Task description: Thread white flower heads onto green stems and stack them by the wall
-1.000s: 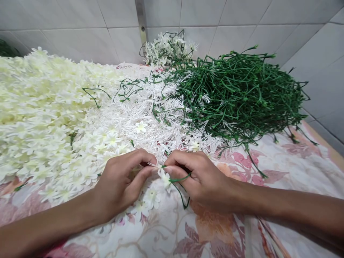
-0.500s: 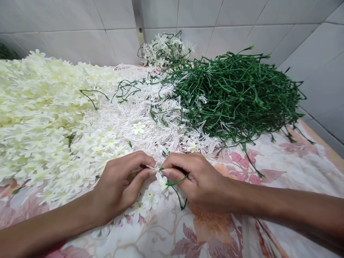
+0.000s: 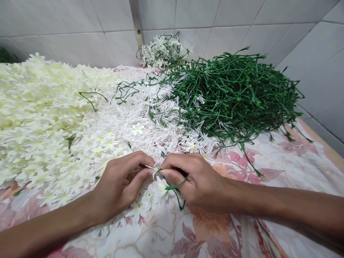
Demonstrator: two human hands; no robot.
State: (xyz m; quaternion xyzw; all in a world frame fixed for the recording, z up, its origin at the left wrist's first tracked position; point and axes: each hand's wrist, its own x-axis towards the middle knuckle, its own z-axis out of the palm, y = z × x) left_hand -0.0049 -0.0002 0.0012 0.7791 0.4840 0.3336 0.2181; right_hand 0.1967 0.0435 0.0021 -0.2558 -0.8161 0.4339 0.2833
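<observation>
Thumb and forefinger of my left hand (image 3: 123,182) pinch a thin white piece, probably a stamen, at the front centre. Just right of it, my right hand (image 3: 196,179) is closed on a green stem (image 3: 176,186), whose tip meets the white piece between the two hands. The stem's lower part hangs in a loop below my right fingers. A white flower (image 3: 161,187) is right under the fingertips; whether it is attached to the stem is unclear. Behind my hands spreads a heap of white stamens (image 3: 145,114).
Cream-white flowers (image 3: 40,107) are piled high at the left. A large bundle of green stems (image 3: 236,93) lies at the right, and a cluster of assembled flowers (image 3: 163,52) sits against the tiled wall (image 3: 70,46). Floral cloth (image 3: 150,240) lies underneath.
The white flower under my fingertips has shifted slightly and now faces up more. Both hands keep their pinch in nearly the same place. The whole view has moved a little.
</observation>
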